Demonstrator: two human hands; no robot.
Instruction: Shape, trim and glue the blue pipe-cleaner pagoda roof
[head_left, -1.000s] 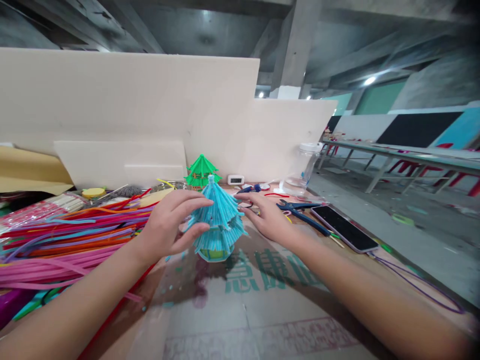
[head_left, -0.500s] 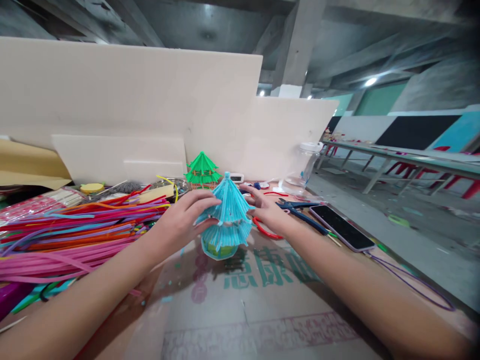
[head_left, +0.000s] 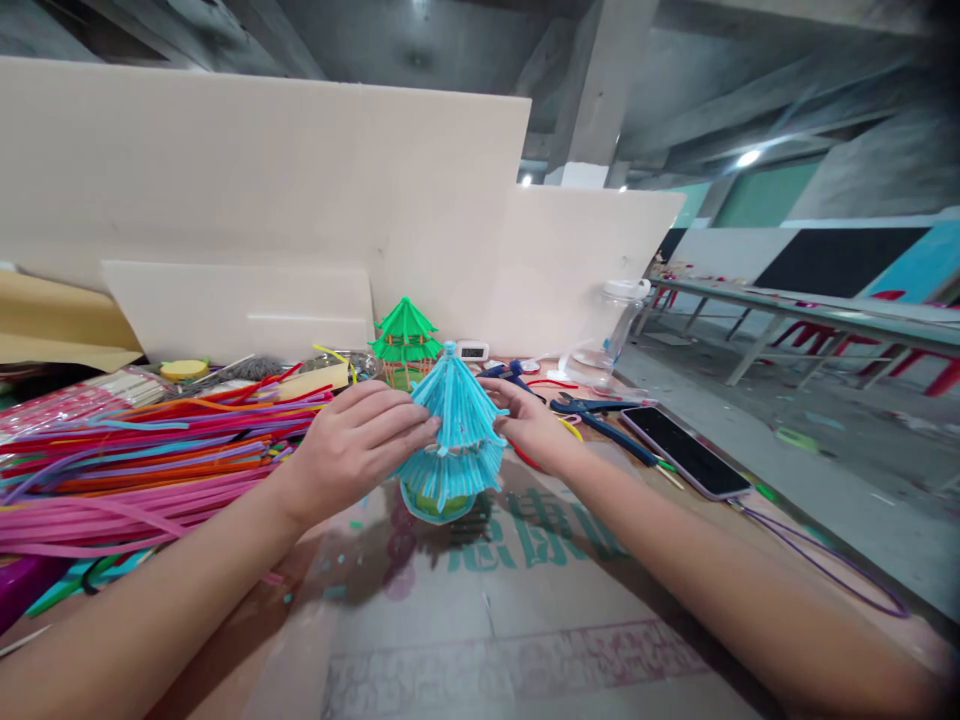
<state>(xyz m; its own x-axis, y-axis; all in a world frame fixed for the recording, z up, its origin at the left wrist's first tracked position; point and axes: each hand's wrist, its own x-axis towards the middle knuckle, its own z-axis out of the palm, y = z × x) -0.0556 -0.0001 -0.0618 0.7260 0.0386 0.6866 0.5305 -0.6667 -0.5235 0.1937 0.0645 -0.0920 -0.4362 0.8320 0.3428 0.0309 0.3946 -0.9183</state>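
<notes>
A light blue model pavilion (head_left: 454, 425) with a two-tiered roof of thin ridged strips stands a little tilted over the printed board, on a green base (head_left: 442, 505) with a pale rim. My left hand (head_left: 360, 445) grips the left side of its upper roof, fingers bent together and the thumb hidden. On the far right side my right hand (head_left: 534, 425) holds the roof edge, its fingertips partly behind the model. Behind them stands a smaller green model pavilion (head_left: 406, 335) on thin wooden posts.
Bundles of coloured pipe cleaners (head_left: 150, 470) lie at left. On the right are dark-handled pliers (head_left: 607, 430), a phone (head_left: 682, 452) with a purple cord, and a clear plastic jar (head_left: 611, 325). A small white digital timer (head_left: 472, 351) sits behind the model, before a pale upright board (head_left: 262, 200).
My left hand has turned, its fingers now closed together lower on the roof's side and its thumb out of sight. My right hand stays at the right edge. The model has barely shifted.
</notes>
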